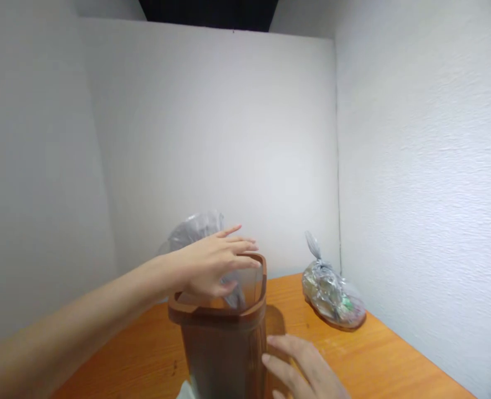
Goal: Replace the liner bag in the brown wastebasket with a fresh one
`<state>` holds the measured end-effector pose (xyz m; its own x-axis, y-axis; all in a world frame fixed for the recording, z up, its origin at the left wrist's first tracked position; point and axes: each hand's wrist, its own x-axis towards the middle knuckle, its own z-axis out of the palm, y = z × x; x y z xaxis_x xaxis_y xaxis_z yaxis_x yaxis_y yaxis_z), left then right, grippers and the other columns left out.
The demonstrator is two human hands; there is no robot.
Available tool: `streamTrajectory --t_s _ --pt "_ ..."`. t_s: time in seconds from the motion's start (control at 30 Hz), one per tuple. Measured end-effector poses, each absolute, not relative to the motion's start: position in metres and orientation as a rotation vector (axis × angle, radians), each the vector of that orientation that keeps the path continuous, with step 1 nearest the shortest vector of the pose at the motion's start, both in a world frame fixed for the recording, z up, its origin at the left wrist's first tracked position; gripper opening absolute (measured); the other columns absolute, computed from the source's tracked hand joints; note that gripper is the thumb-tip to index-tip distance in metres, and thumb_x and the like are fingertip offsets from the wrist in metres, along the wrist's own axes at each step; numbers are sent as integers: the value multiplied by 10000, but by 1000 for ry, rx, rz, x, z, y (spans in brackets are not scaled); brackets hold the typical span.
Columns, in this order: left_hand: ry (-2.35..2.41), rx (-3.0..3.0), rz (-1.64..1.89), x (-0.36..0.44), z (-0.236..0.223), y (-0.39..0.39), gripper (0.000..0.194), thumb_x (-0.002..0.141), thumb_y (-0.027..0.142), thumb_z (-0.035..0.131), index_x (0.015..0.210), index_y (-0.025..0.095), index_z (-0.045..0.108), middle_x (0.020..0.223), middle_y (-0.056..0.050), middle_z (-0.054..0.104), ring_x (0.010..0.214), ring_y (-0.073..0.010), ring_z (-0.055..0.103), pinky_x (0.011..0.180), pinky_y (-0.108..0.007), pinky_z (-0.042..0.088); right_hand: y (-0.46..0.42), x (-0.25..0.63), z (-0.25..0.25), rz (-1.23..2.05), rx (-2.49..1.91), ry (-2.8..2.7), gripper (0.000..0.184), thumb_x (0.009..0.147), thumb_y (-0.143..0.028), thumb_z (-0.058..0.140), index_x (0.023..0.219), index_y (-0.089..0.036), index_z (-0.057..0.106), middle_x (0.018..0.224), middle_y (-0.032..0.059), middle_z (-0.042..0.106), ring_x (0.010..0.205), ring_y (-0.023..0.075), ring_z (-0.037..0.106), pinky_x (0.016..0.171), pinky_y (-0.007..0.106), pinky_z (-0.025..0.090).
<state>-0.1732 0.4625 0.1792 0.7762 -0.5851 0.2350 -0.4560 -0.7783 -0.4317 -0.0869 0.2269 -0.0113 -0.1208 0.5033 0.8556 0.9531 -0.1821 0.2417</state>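
A brown plastic trash bin point(224, 354) stands upright at the front of the table. Over its mouth my left hand point(216, 263) is spread, palm down, with the fingers pointing right. A thin grey plastic bag point(195, 227) billows up behind that hand, and part of it hangs down inside the bin. Whether the hand touches the bag is hidden. Low on the right side of the bin is my right hand point(303, 366), its fingers apart and the tips at or close to the bin wall. Nothing shows in its grasp.
A knotted clear plastic bag point(332, 296) full of trash rests on the orange wooden table point(378, 349) at the right, near the wall. Something pale point(186, 391) pokes out at the bin's lower left. White walls point(229, 138) enclose the table at the back and sides.
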Motion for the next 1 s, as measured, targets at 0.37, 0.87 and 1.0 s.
streamTrajectory --t_s 0.37,0.87,1.0 --pt "-181 -3149 -1546 -220 135 567 648 947 574 433 1447 170 359 1483 -146 451 1379 -275 419 1164 -474 328 269 -89 -9 -998 -1767 -1335 490 928 -263 507 1394 -158 399 1387 172 467 1305 260 479 1017 403 507" --pt "311 -3152 -1570 -216 99 557 185 985 328 511 1082 231 635 1223 -54 607 1153 -171 566 1005 -307 440 290 -65 47 -830 -1746 -1186 359 970 -362 515 1324 -312 478 1361 61 504 1284 252 462 1077 487 390" --pt "329 -2850 -1573 -216 94 548 246 995 251 482 1197 243 623 1322 -81 578 1199 -196 552 1005 -361 463 307 -79 102 -833 -1652 -1334 531 936 -378 586 1428 -326 394 1404 67 473 1298 246 439 1080 466 388"
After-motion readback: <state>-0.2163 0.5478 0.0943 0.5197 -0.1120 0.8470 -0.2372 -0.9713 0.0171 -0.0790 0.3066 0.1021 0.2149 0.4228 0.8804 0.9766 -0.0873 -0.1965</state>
